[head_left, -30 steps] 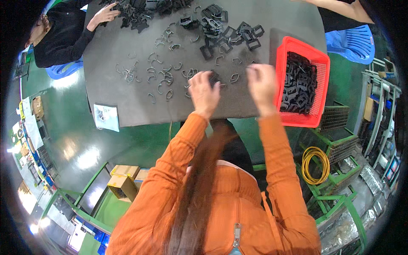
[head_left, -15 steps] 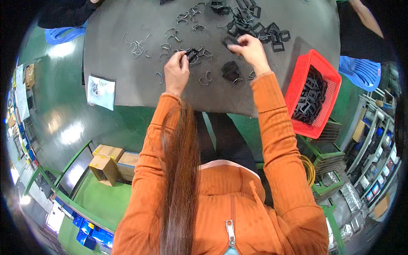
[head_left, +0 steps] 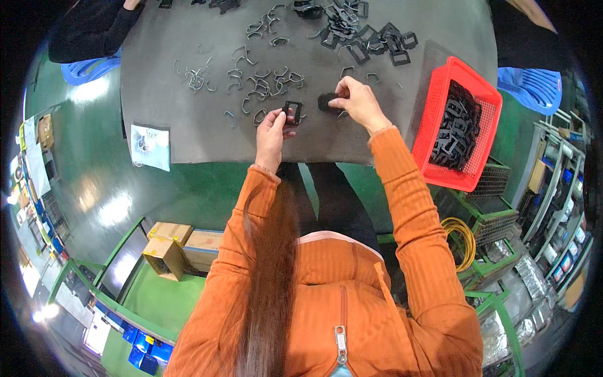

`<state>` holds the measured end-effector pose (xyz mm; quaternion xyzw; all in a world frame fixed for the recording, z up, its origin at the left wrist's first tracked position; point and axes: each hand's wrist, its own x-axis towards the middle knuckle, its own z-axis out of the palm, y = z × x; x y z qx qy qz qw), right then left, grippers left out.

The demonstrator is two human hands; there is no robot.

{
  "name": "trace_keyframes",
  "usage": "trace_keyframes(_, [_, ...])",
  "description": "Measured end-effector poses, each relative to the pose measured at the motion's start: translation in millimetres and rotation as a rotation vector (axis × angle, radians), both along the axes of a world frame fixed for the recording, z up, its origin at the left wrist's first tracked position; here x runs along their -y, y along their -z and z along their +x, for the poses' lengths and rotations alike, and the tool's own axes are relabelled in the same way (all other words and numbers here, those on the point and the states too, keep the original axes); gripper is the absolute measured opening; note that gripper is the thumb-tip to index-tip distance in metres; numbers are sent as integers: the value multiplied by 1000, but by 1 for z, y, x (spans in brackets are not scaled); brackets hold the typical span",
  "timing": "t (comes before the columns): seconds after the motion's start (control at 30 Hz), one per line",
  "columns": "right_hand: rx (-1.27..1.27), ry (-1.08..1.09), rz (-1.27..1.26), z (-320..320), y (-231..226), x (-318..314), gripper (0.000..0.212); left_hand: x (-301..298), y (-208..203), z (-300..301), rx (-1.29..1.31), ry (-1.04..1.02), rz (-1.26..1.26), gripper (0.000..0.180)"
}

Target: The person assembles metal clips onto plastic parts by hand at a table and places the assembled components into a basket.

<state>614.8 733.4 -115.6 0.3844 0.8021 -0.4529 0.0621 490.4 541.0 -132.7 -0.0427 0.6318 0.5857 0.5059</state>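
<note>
My left hand (head_left: pixel 271 139) is closed on a black rectangular buckle (head_left: pixel 293 112), held upright just above the near part of the table. To its right, my right hand (head_left: pixel 359 103) pinches at a dark black clump (head_left: pixel 327 102), whose exact kind I cannot make out. Bent metal wire hooks (head_left: pixel 259 85) lie scattered beyond my left hand. A heap of black buckles (head_left: pixel 377 43) sits farther off, past my right hand.
A red plastic basket (head_left: pixel 432 119) with many black buckles stands on the table's right side. A small printed packet (head_left: pixel 151 147) lies at the left edge. Other people's dark sleeves (head_left: pixel 94 34) reach in from the far corners, near blue chairs (head_left: pixel 531 88).
My left hand has come nearer and to the right, the buckle now plainly visible in it. The right hand has moved from beside the buckle heap down to the black clump. The view has shifted slightly.
</note>
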Motion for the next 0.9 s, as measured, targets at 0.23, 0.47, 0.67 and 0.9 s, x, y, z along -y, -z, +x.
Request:
trace_keyframes(0.23, [142,-101,444,1,0,37,47,7,6,7,2,-111,-53,17])
trace_keyframes(0.47, [-296,495,-318,27,1,19,42,-33,-3,8,-273,-135,-60,23])
trace_keyframes(0.67, [-439,817,-703,110,-58,-6,35,-119,-67,105,-48,225,350,30])
trace_keyframes(0.9, [-28,1091,-15,246,-82,-61,32,-180,8,134,-1546,1043,373,53])
